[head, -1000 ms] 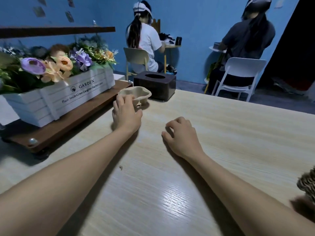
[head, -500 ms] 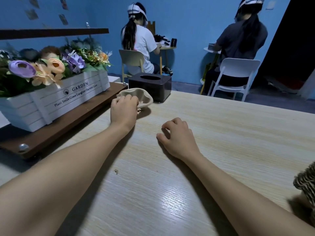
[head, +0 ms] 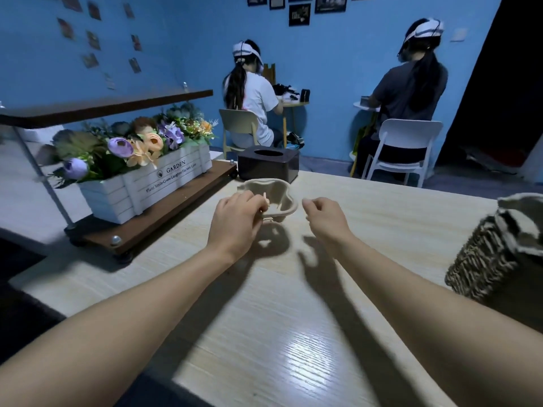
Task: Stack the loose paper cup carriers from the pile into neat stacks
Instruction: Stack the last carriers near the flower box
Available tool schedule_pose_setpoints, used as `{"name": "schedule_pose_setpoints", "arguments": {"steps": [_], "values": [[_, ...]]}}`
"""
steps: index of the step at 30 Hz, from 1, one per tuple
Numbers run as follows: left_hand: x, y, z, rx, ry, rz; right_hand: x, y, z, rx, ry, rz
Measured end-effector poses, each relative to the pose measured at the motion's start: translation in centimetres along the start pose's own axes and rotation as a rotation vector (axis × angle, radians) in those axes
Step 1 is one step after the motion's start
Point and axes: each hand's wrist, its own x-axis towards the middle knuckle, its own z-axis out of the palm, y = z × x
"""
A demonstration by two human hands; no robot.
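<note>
While your left hand [head: 235,221] grips the near rim of 1 paper cup carrier [head: 271,198], lifted above the table [head: 293,333], your right hand [head: 324,218] hangs beside it. Its fingers are loosely curled, holding nothing.

Both forearms extended forward. Left hand [head: 233,220] raised, fingers [head: 255,202] curled in a pinch. Right hand [head: 324,219] raised, loosely curled, holding nothing.
</note>
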Motion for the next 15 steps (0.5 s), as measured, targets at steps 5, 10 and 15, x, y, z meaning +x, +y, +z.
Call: {"name": "schedule_pose_setpoints", "arguments": {"steps": [5,10,15], "values": [[-0.7,4.1,-3.1,-0.092,0.032,0.176,-2.9,-3.0,-4.2,-0.008,0.086,0.017],[-0.5,8.0,-6.2,-0.267,0.025,0.243,-6.2,-6.2,-9.7,0.003,0.116,0.044],[0.2,12.0,-9.8,-0.551,-0.033,0.179,-8.3,-8.2,-14.6,0.023,0.203,-0.031]]}}
